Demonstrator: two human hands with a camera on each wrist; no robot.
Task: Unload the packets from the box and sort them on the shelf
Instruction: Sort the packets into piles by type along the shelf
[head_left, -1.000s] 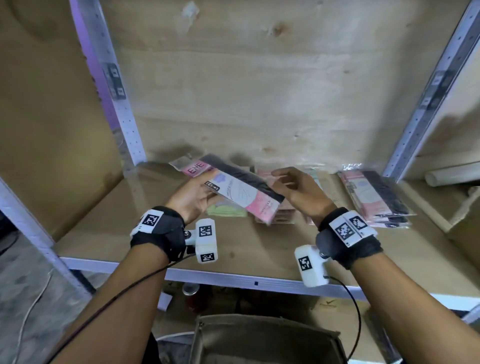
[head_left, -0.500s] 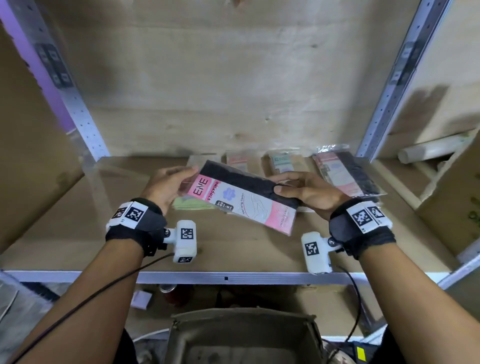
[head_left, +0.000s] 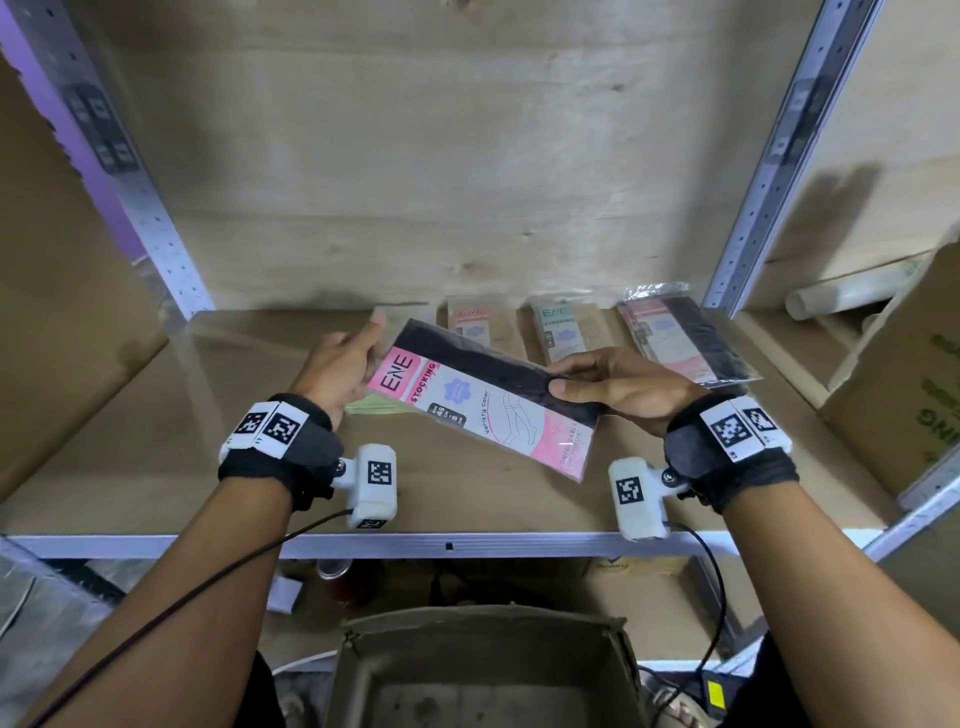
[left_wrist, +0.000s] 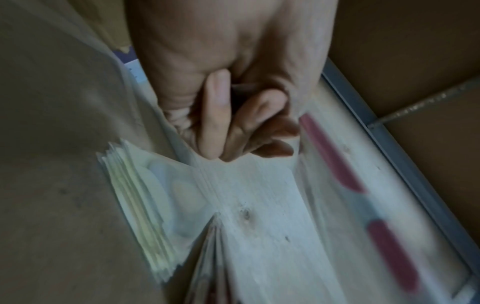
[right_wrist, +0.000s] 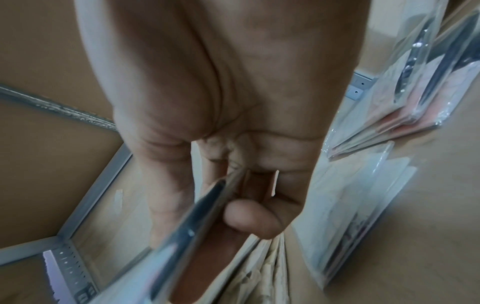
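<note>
One hand fewer on the packet (head_left: 483, 400): left hand (head_left: 340, 364) off, right hand (head_left: 618, 387) pinching.

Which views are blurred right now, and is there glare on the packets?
Head view: sharp, the held packet label readable; glare on the black stack wrapper. Left wrist: motion-smeared around the left hand. Right wrist: packet edge out of focus, wrapper highlights at right.

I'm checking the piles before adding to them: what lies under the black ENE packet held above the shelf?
Under the black ENE packet, the edge of a light green pile shows near the left hand. The rest of that pile is covered.
</note>
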